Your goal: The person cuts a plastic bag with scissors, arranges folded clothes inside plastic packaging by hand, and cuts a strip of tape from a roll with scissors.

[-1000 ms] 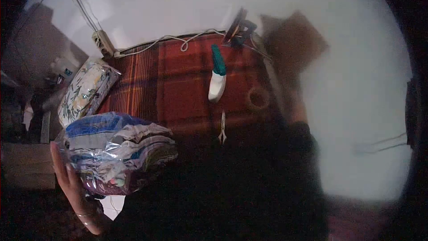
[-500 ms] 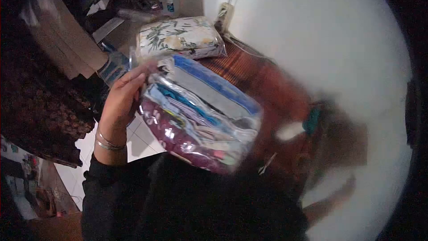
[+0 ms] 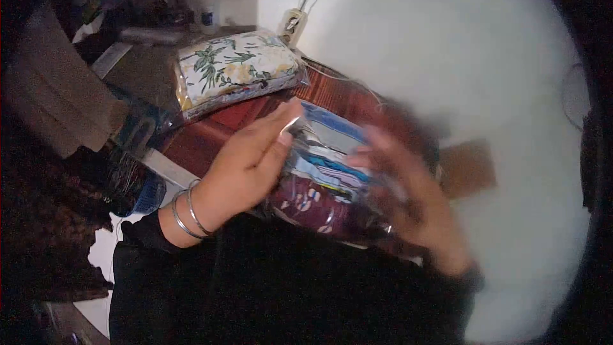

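Note:
A clear plastic bag of folded clothes [image 3: 325,176], with blue, grey, teal and maroon layers, is held in front of my body. My left hand [image 3: 246,163], with two silver bangles at the wrist, grips its left edge between thumb and fingers. On the bag's right side is my right hand [image 3: 408,185], blurred by motion, its fingers apart over the plastic. Beyond the held bag, a second clear bag with white floral fabric [image 3: 239,67] lies at the back left of the red striped cloth [image 3: 211,134].
A power strip [image 3: 292,25] with cables is by the pale wall behind the floral bag. Bottles [image 3: 207,13] stand at the back left. A brown box-like shape [image 3: 468,167] shows at the right, and brown fabric [image 3: 60,96] at the left.
My left hand has brought the clothes bag right and down from half a second ago. My right hand has come in to the bag's right side. The view has swung left since the first frame.

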Action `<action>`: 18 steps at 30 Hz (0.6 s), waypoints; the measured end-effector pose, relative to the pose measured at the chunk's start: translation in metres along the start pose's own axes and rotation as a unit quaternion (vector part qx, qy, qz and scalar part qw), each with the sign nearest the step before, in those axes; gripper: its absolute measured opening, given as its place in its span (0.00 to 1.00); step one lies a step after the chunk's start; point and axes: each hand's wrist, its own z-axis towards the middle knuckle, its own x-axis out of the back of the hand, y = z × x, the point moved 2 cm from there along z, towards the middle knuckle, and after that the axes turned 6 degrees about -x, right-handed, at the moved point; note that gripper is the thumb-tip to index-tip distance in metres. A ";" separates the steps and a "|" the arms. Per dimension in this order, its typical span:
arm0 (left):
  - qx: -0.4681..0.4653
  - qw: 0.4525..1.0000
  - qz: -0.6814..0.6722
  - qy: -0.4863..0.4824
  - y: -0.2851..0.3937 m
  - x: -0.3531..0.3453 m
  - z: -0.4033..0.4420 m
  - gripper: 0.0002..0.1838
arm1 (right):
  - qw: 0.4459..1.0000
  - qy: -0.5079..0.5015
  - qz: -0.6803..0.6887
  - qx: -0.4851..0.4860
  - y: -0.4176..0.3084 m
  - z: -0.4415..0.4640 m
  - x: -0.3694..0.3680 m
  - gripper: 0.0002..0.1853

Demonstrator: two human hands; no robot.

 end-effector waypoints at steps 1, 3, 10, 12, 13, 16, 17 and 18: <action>-0.045 0.999 0.017 -0.016 -0.002 -0.001 0.002 0.20 | 1.000 0.006 -0.007 -0.012 -0.004 0.011 -0.007 0.35; -0.068 0.995 0.052 -0.049 -0.001 0.002 0.003 0.22 | 0.988 -0.040 -0.149 -0.013 -0.010 0.029 -0.022 0.41; -0.130 0.956 0.187 -0.184 0.002 -0.002 0.003 0.28 | 0.977 0.099 0.122 -0.141 -0.011 0.026 -0.029 0.42; -0.123 0.955 0.178 -0.204 0.005 -0.005 0.005 0.30 | 0.980 0.166 -0.002 -0.106 -0.027 0.026 -0.022 0.40; -0.132 0.948 0.197 -0.212 0.009 -0.004 0.006 0.32 | 0.978 0.170 0.009 -0.122 -0.032 0.025 -0.021 0.40; -0.155 0.940 0.212 -0.216 0.009 -0.003 0.003 0.33 | 0.973 0.185 -0.072 -0.117 -0.042 0.029 -0.041 0.41; -0.165 0.941 0.212 -0.206 0.008 -0.003 0.003 0.32 | 0.972 0.190 -0.074 -0.120 -0.042 0.028 -0.048 0.41; -0.169 0.940 0.211 -0.208 0.006 -0.003 0.003 0.32 | 0.974 0.162 -0.108 -0.119 -0.043 0.027 -0.059 0.41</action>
